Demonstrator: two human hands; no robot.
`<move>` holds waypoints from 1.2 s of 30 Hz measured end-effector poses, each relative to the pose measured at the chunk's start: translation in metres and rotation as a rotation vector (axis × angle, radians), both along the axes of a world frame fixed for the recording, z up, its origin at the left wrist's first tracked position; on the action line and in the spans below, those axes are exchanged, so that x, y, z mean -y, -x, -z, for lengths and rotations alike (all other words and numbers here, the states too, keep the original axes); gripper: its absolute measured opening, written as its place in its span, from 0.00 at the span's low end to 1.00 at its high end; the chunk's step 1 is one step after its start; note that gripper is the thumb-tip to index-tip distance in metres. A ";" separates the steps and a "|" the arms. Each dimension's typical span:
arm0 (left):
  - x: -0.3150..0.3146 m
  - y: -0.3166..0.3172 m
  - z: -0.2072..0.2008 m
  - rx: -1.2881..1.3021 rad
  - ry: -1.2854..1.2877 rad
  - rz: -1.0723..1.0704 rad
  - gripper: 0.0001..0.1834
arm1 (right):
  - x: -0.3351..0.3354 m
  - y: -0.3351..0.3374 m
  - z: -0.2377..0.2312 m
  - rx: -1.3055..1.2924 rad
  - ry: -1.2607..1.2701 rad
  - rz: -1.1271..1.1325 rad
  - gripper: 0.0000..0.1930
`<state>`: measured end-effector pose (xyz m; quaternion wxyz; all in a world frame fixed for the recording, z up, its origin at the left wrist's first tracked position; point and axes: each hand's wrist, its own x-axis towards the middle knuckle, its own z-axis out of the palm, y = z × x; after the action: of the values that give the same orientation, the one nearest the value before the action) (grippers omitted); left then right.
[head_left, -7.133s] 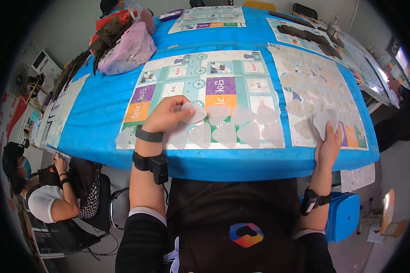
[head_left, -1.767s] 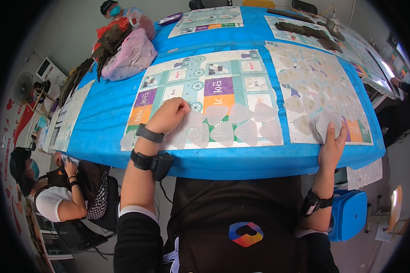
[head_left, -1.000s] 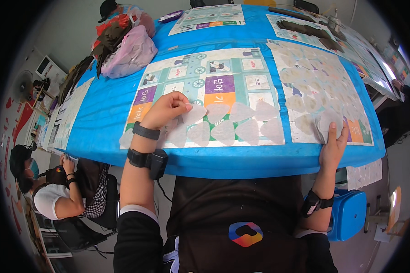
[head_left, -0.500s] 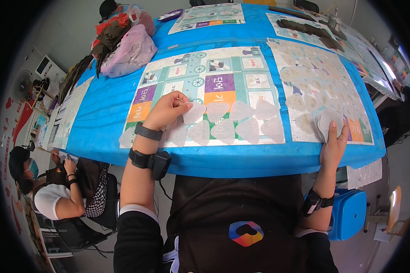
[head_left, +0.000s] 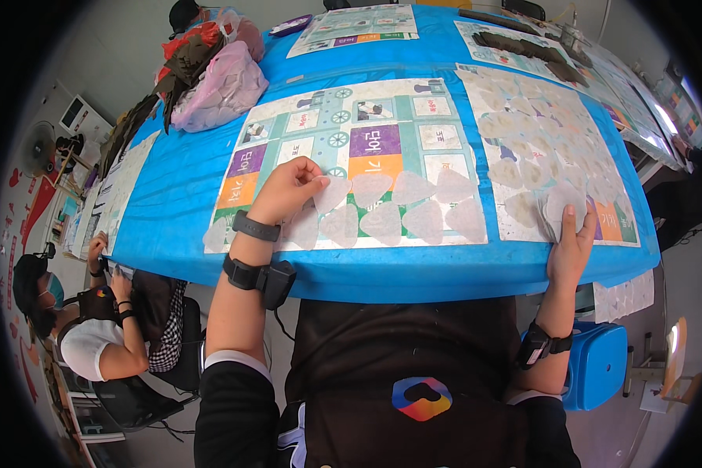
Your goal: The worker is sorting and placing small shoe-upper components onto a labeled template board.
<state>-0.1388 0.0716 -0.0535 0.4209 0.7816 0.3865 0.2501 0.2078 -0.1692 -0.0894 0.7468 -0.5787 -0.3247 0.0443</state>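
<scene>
My left hand, fingers curled in a pinch, holds the edge of a thin white petal-shaped piece over a printed mat. That piece lies at the left end of the upper of two rows. Several similar translucent white pieces lie in these rows, some overlapping or touching. Further right, my right hand holds a small stack of the same white pieces, its thumb on top. The stack is above the near edge of a second sheet, which is covered with similar pale pieces.
A blue cloth covers the table. Pink and white plastic bags sit at the back left, and dark brown pieces lie at the back right. A masked co-worker sits at left. A blue stool stands at right.
My left hand stays almost in place while the white piece in its fingers comes down flatter onto the mat. The co-worker at left raises a hand to the table edge.
</scene>
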 end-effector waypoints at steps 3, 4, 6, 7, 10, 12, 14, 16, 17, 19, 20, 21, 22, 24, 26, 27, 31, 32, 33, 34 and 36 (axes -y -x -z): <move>-0.001 0.002 0.002 -0.013 0.001 -0.003 0.08 | 0.000 0.000 0.000 -0.001 -0.004 0.002 0.17; -0.001 0.002 0.002 -0.016 0.001 -0.006 0.08 | -0.001 0.000 0.000 -0.003 -0.008 0.005 0.17; -0.001 0.002 0.003 -0.019 0.000 -0.008 0.08 | -0.001 -0.001 0.002 -0.009 -0.016 -0.001 0.17; -0.001 0.002 0.002 -0.024 -0.009 -0.005 0.07 | -0.001 -0.001 0.002 -0.016 -0.024 -0.008 0.16; 0.000 0.001 0.001 -0.033 -0.012 -0.004 0.07 | -0.001 -0.002 0.002 -0.030 -0.017 -0.014 0.16; 0.002 -0.001 -0.001 -0.037 -0.005 -0.006 0.08 | -0.001 -0.003 0.003 -0.031 -0.017 -0.017 0.16; 0.009 -0.004 -0.005 -0.044 -0.603 -0.005 0.08 | -0.002 -0.004 0.003 -0.033 -0.018 -0.020 0.16; 0.016 -0.003 -0.013 -0.125 -0.686 0.114 0.12 | -0.001 -0.005 0.004 -0.017 -0.016 -0.013 0.16; 0.019 -0.002 -0.014 -0.209 -0.769 0.231 0.16 | -0.002 -0.005 0.003 -0.016 -0.015 -0.011 0.16; 0.035 0.001 -0.003 -0.353 -0.794 0.266 0.22 | -0.003 -0.002 0.002 -0.037 -0.038 -0.018 0.16; 0.043 0.004 0.002 -0.497 -0.816 0.302 0.27 | -0.003 -0.001 0.002 -0.039 -0.037 -0.022 0.16; 0.048 0.007 0.003 -0.511 -0.696 0.279 0.32 | -0.003 -0.001 0.002 -0.045 -0.037 -0.025 0.16; 0.054 0.012 0.002 -0.512 -0.694 0.277 0.32 | -0.003 -0.001 0.002 -0.053 -0.038 -0.029 0.16; 0.065 0.023 -0.006 -0.682 -0.782 0.235 0.31 | 0.000 -0.003 0.006 -0.004 0.019 -0.001 0.18; 0.073 0.029 -0.015 -0.798 -0.694 0.247 0.30 | 0.007 -0.001 0.008 0.049 0.074 0.034 0.20; 0.076 0.035 -0.018 -0.813 -0.711 0.235 0.31 | 0.009 0.006 0.005 0.203 0.148 0.122 0.19; 0.072 0.033 -0.012 -0.458 -0.773 0.215 0.34 | 0.017 0.043 -0.007 0.077 0.116 -0.019 0.17; 0.081 0.024 -0.011 -0.305 -0.634 0.226 0.36 | 0.019 0.027 0.044 0.750 0.409 0.250 0.16; 0.089 0.038 -0.013 -0.251 -0.651 0.199 0.36 | 0.010 0.060 0.022 1.242 0.470 0.276 0.15; 0.090 0.054 -0.004 -0.135 -0.641 0.125 0.35 | 0.002 0.082 0.032 0.942 0.240 -0.087 0.14; 0.090 0.069 -0.022 0.076 -0.802 0.068 0.29 | -0.041 0.140 0.006 0.964 0.013 -0.420 0.15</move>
<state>-0.2077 -0.0184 -0.0319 0.1046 0.8863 0.2165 0.3958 0.0675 -0.1277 -0.0958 0.4840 -0.4604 -0.7403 -0.0760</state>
